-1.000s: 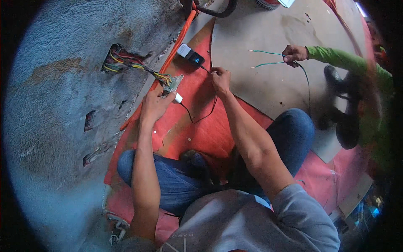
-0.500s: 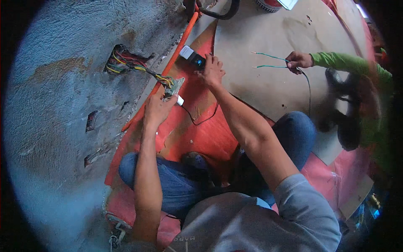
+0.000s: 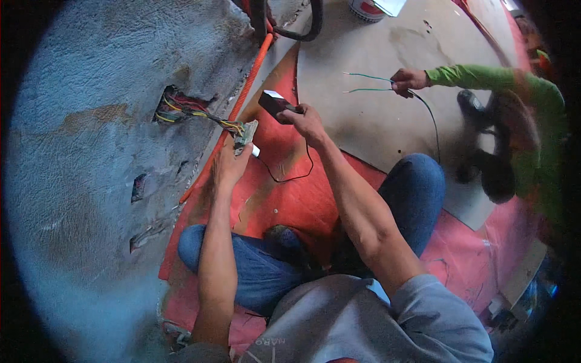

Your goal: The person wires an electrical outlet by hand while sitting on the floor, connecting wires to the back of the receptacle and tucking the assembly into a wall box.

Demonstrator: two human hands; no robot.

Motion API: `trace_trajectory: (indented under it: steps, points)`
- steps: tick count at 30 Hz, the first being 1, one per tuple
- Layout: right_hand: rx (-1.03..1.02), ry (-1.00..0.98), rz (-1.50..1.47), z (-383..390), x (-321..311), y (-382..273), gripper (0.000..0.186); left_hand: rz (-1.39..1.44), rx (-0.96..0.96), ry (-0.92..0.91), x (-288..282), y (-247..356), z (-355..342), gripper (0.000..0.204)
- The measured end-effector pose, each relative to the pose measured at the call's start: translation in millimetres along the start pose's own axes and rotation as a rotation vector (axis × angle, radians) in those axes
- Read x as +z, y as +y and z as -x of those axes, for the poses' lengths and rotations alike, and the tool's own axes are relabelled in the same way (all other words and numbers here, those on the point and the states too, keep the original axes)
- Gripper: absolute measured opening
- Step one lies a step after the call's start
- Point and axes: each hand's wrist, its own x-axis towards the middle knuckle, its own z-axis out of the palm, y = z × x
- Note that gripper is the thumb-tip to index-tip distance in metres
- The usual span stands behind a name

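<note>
My left hand [image 3: 230, 166] grips a pale wired module [image 3: 246, 132], probably an electrical fitting, at its lower edge. Yellow, red and dark wires [image 3: 200, 114] run from it into a rough hole in the wall. A small white plug [image 3: 256, 151] sits beside my left fingertips. From there a thin black cable [image 3: 282, 180] loops over the red floor sheet toward my right hand [image 3: 307, 124]. That hand is closed round one end of a black box-shaped device [image 3: 275, 107] with a white end, tilted and held up off the floor.
An orange corrugated conduit [image 3: 251, 75] runs along the wall's base. At right, a co-worker's hand [image 3: 409, 81] in a green sleeve holds a green wire [image 3: 370, 89] with two bared ends over a beige board [image 3: 363, 127]. A white and red bucket [image 3: 367, 9] stands at the back.
My right hand has taken hold of the black device, raising and tilting it. My left hand keeps its grip on the wired module. The whole view has shifted slightly.
</note>
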Motion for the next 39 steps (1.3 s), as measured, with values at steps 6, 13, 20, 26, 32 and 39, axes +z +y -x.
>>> trace_trajectory:
  steps: [6,13,20,26,32,39]
  points:
    - [0.125,-0.227,-0.094,29,-63,-38,0.052,-0.335,0.058,0.029,-20,55,28,0.083]
    - [-0.15,-0.415,0.508,100,-96,-108,0.051,-0.137,0.84,0.197,-28,109,32,0.098]
    - [-0.116,-0.498,0.015,131,-127,-110,0.074,0.233,0.742,-0.106,-25,89,34,0.06]
    - [-0.165,-0.344,0.0,133,-160,-121,0.044,0.524,0.536,-0.2,-31,96,40,0.057]
    - [-0.252,-0.442,0.011,136,-146,-112,0.023,0.594,0.524,-0.154,-27,84,38,0.059]
    - [-0.272,-0.54,-0.041,149,-119,-110,0.02,0.388,0.638,-0.064,-32,81,36,0.061]
